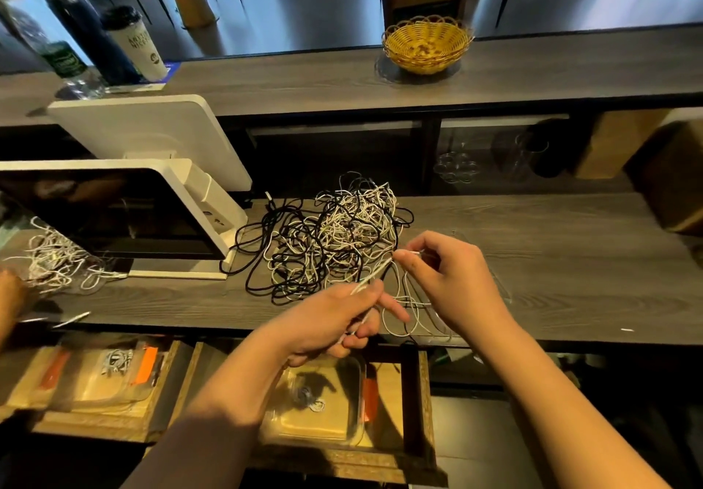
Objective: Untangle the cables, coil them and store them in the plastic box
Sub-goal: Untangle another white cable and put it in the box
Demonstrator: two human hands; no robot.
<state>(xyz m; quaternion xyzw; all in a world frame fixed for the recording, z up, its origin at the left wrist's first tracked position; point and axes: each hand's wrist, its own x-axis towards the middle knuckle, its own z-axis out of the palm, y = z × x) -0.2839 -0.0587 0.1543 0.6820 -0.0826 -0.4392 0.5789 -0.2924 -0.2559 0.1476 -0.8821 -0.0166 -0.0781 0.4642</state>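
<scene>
A big tangle of black and white cables [334, 233] lies on the dark wooden counter [551, 260]. One white cable [371, 279] runs taut from my left hand [334, 321] up to my right hand [445, 275]. My left hand grips it with curled fingers near the counter's front edge. My right hand pinches its end between thumb and forefinger, just right of the tangle. Loose white loops [409, 313] hang between the hands. Below the counter, a clear plastic box [342, 427] with an orange clip holds a small coiled cable [310, 401].
A white-framed screen [114, 214] stands at the left, with a second white cable pile [57, 260] before it. Another plastic box [114, 374] sits lower left. A wicker basket [426, 45], cup and bottles stand on the raised ledge. Another person's hand [9, 294] shows at the left edge.
</scene>
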